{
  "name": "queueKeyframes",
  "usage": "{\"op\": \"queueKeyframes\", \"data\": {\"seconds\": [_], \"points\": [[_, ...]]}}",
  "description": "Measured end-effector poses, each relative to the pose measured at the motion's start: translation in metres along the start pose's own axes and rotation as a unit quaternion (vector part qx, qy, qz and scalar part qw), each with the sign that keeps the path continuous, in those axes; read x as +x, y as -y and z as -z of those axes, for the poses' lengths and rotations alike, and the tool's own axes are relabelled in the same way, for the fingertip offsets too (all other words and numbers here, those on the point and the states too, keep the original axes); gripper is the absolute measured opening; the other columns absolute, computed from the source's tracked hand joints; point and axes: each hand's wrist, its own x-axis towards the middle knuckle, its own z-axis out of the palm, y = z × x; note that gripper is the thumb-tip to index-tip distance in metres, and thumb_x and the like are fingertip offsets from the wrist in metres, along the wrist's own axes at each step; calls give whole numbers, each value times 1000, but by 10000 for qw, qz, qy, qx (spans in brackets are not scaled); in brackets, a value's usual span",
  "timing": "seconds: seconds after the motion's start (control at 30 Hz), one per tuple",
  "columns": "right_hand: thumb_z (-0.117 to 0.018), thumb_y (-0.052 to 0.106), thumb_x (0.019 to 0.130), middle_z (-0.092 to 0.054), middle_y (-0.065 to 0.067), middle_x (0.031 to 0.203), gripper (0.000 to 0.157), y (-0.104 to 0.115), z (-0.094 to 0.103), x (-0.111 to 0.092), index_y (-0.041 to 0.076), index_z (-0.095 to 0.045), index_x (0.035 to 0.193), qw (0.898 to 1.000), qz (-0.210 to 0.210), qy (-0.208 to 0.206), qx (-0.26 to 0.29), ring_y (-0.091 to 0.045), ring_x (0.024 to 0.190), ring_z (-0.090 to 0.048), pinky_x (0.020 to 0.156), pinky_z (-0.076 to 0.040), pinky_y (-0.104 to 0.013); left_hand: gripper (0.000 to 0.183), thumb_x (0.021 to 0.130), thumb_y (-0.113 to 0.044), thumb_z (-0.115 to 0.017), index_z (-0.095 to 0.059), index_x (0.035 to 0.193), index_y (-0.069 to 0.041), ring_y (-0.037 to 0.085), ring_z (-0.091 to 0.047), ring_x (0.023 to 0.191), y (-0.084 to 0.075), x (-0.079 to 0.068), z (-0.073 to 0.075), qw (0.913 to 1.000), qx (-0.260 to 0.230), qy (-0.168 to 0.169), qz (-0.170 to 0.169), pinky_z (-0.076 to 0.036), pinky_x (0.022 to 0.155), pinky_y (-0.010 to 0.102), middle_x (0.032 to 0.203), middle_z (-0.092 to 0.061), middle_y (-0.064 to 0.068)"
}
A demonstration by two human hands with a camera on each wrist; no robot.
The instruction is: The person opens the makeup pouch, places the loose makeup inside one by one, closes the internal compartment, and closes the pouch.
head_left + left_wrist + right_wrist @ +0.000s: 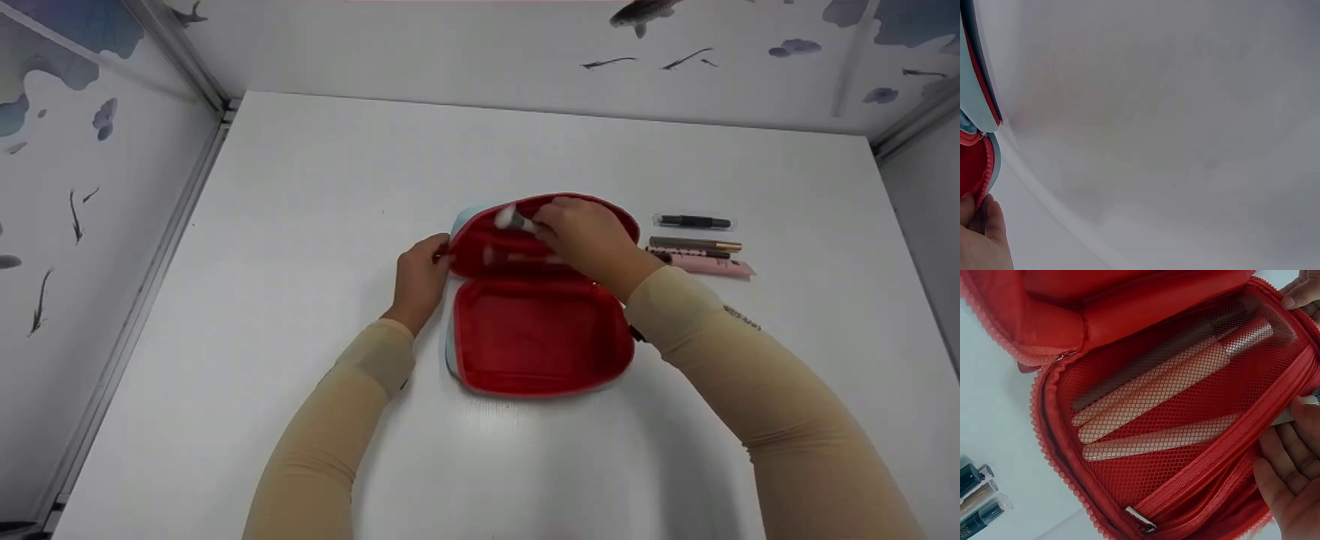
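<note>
A red-lined zip case (pixel 544 337) with a pale blue outside lies unfolded on the table. At its upper left edge, my left hand (pixel 421 279) pinches the rim between thumb and fingers. Over the upper half, my right hand (pixel 589 234) grips a makeup brush (pixel 514 219) with pale bristles pointing left. A red mesh pocket (pixel 1179 396) holds several brushes (pixel 1154 405) lying side by side. One pale handle (pixel 1157 440) in the mesh slants toward my right hand; the pocket's zipped edge hides where it leads. The pocket's zip pull (pixel 1141 518) sits at one end.
Right of the case, a black stick in clear packaging (pixel 694 222), a grey-brown tube with a gold end (pixel 694 244) and a pink tube (pixel 712 265) lie on the white table (pixel 330 187). Patterned panels (pixel 450 52) stand behind and to the left.
</note>
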Motion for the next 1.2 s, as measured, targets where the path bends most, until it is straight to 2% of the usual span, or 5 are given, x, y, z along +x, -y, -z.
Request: {"op": "queueKeyframes", "data": {"seconds": [0.27,0.5,0.87,1.0,1.2], "points": [[-62,14,95,-67,-8,97,14,1,-2,4,7,-69,104,9999,5,-37,-166,-22,92,-61,87,-53,-39,21,91,3,-62,-66,110,-1,20,-62,101,0,0,0,9999,53,-89,-127,-51,87,29,108,-69,12],[-61,15,95,-68,-7,102,19,3,-3,7,8,-71,111,9986,-175,271,-415,-22,96,-61,90,-52,-37,21,91,4,-61,-66,111,0,19,-63,101,0,0,-1,9997,-5,-128,-218,-51,87,29,108,-69,12],[-56,16,98,-70,-4,109,23,7,-1,13,13,-70,117,9937,-535,929,-316,-20,104,-62,95,-49,-40,16,91,3,-61,-66,105,-1,20,-63,103,-3,2,0,10000,-51,-65,36,-51,88,30,107,-69,12],[-59,19,97,-70,-4,108,23,8,-1,15,14,-70,116,9925,-713,963,-241,-20,101,-64,93,-51,-41,16,91,3,-60,-66,105,-1,20,-62,102,-3,2,-1,9999,-101,-60,112,-50,88,30,107,-69,12],[-60,21,96,-72,-2,93,19,12,-1,17,15,-74,108,9913,-722,1049,-345,-18,87,-65,86,-54,-39,16,91,2,-61,-66,105,-2,19,-61,100,-4,1,0,9999,-76,-63,124,-50,86,31,105,-69,10]]}}
